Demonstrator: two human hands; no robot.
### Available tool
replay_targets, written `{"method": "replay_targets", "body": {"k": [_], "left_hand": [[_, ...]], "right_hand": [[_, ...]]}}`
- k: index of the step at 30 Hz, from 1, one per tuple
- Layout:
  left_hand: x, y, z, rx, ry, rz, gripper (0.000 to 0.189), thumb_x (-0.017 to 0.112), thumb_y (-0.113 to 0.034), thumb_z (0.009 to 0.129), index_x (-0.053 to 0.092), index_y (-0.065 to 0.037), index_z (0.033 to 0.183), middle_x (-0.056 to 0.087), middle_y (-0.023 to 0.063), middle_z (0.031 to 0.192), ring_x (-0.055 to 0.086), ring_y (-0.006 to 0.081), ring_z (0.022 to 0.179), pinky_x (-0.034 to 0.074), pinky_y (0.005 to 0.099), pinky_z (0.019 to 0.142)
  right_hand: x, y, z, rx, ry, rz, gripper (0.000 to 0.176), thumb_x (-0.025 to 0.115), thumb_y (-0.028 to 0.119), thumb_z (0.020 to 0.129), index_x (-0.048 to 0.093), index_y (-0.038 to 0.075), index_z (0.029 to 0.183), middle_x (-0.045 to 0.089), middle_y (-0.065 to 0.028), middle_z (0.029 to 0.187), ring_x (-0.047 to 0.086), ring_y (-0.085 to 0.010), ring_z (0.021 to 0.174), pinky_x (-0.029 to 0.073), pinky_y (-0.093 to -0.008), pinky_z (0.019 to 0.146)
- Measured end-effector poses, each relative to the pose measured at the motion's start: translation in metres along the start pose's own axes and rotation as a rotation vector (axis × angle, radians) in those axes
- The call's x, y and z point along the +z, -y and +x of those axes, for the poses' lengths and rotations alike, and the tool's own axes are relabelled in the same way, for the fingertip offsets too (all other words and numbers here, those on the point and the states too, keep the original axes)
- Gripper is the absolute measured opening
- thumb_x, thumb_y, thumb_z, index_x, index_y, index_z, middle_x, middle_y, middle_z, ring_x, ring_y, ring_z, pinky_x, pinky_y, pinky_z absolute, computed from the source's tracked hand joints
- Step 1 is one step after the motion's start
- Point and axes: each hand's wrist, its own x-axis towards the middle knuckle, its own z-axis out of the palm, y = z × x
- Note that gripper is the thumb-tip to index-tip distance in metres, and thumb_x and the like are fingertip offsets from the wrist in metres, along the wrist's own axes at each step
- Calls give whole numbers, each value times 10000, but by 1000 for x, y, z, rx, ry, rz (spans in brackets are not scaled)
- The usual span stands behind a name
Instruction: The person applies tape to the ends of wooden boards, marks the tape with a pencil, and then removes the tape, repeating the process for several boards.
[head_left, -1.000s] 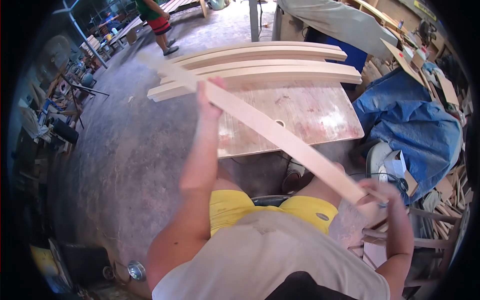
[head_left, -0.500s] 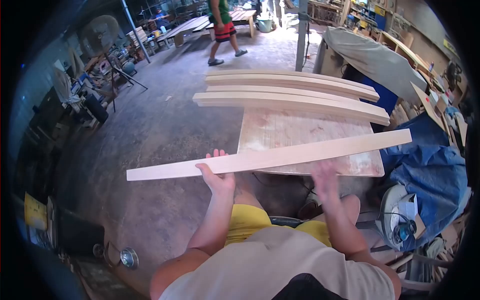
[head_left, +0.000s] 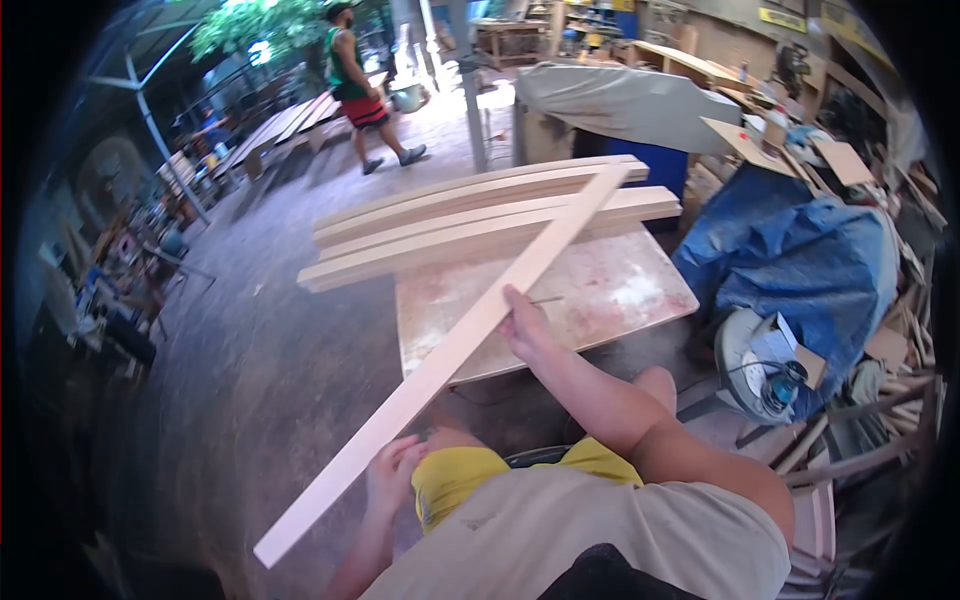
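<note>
A long pale wooden board (head_left: 440, 370) slants across the view, its near end low at the left and its far end over the other boards. My right hand (head_left: 524, 328) is closed on the board's right edge near its middle, thumb on the upper face. Beside the board's lower part is my left hand (head_left: 392, 474), fingers loosely bent and apart, right at the edge without wrapping round it. A thin stick-like piece (head_left: 547, 299) shows on the worktable (head_left: 620, 280) just beyond my right hand. Several similar boards (head_left: 480, 230) lie side by side along the table's far side.
A blue tarp (head_left: 800, 260) covers things at the right. In front of it, a blue-and-black power tool (head_left: 785, 385) rests on a round stool (head_left: 738, 365). Wood scraps pile at far right. A person (head_left: 357, 90) walks beyond the table, near a metal post (head_left: 468, 100).
The board has swung from nearly level to a steep slant. My right hand has taken hold of it; my left hand has loosened and dropped lower. The view has turned, and the person has walked on.
</note>
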Motion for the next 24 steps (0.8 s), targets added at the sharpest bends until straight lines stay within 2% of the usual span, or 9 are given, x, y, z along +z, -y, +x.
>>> {"method": "replay_targets", "body": {"k": [4, 5, 7, 8, 10, 11, 13, 19, 24], "left_hand": [[-46, -20, -40, 640, -469, 827, 482, 828, -216, 773, 623, -4, 1155, 680, 203, 1057, 684, 369, 956, 542, 414, 854], [-56, -34, -46, 647, -460, 825, 482, 828, -216, 773, 623, -4, 1155, 680, 203, 1057, 684, 369, 956, 542, 414, 854], [-76, -53, -65, 599, -586, 1513, 584, 893, -303, 675, 637, -14, 1113, 683, 190, 981, 672, 417, 877, 546, 423, 792], [-92, -46, -68, 592, -585, 1514, 584, 893, -303, 675, 637, -14, 1113, 683, 190, 981, 672, 417, 877, 546, 423, 792], [-127, -17, -82, -121, -317, 1132, 579, 912, -360, 648, 669, -15, 1045, 698, 112, 890, 690, 321, 850, 548, 389, 772], [-139, -2, -87, -122, -319, 1134, 579, 912, -360, 648, 669, -15, 1045, 698, 112, 890, 690, 321, 850, 548, 389, 772], [-152, 30, -91, -421, 55, 423, 518, 899, -390, 680, 692, -12, 967, 692, 38, 795, 684, 202, 799, 541, 353, 752], [-67, 40, -91, -360, -124, 282, 478, 847, -452, 763, 700, -10, 869, 580, -45, 649, 503, 46, 560, 397, 269, 484], [-33, 23, -50, -355, -145, 268, 509, 771, -490, 845, 688, 11, 879, 524, -53, 613, 420, 35, 532, 331, 262, 449]], "right_hand": [[8, 4, 18, 71, -10, -78, 274, 640, 257, 974, 579, 52, 1146, 672, -83, 1031, 680, -225, 929, 577, -404, 840], [9, 3, 23, 84, 20, -104, 290, 635, 258, 975, 578, 39, 1158, 673, -95, 1045, 681, -235, 942, 575, -415, 856], [16, 2, 25, 86, 43, -104, 306, 631, 256, 977, 572, 30, 1174, 674, -103, 1054, 681, -238, 948, 571, -424, 865], [22, 2, 28, 89, 77, -101, 323, 628, 254, 978, 566, 20, 1191, 674, -110, 1063, 682, -241, 954, 568, -434, 874], [23, -9, 51, 110, 93, -127, 336, 620, 274, 984, 564, 22, 1200, 674, -106, 1057, 680, -242, 958, 561, -432, 881], [26, -13, 57, 114, 137, -150, 357, 635, 287, 974, 562, 23, 1202, 672, -117, 1067, 683, -250, 957, 566, -427, 869], [35, -20, 72, 120, 181, -169, 379, 651, 301, 964, 560, 23, 1205, 670, -127, 1078, 686, -257, 956, 572, -423, 857], [56, -67, 110, 116, 215, -220, 387, 698, 272, 938, 589, -17, 1172, 678, -127, 1050, 693, -244, 910, 582, -407, 785], [56, -124, 37, 184, 194, -254, 355, 721, 221, 921, 593, -43, 1122, 680, -133, 1033, 695, -233, 873, 585, -396, 746]]}}
